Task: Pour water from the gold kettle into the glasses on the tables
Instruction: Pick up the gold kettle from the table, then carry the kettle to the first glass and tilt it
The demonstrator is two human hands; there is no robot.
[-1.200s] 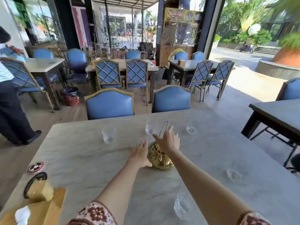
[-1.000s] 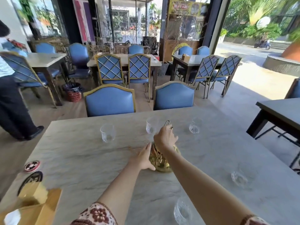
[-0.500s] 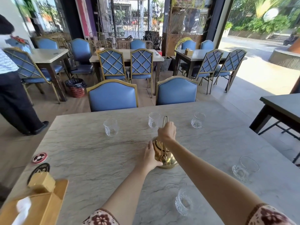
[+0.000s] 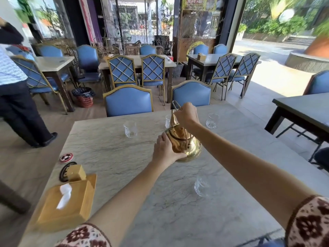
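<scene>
The gold kettle (image 4: 185, 145) sits on the tabletop (image 4: 114, 154), tilted away, with the left hand (image 4: 165, 151) cupped against its near side and the right hand (image 4: 186, 114) clenched around its raised handle. A near glass (image 4: 203, 187) lies behind both hands; the middle glass (image 4: 168, 121) stands just beyond the spout. Tipping too fast could splash water past that narrow rim or knock the glass over.
</scene>
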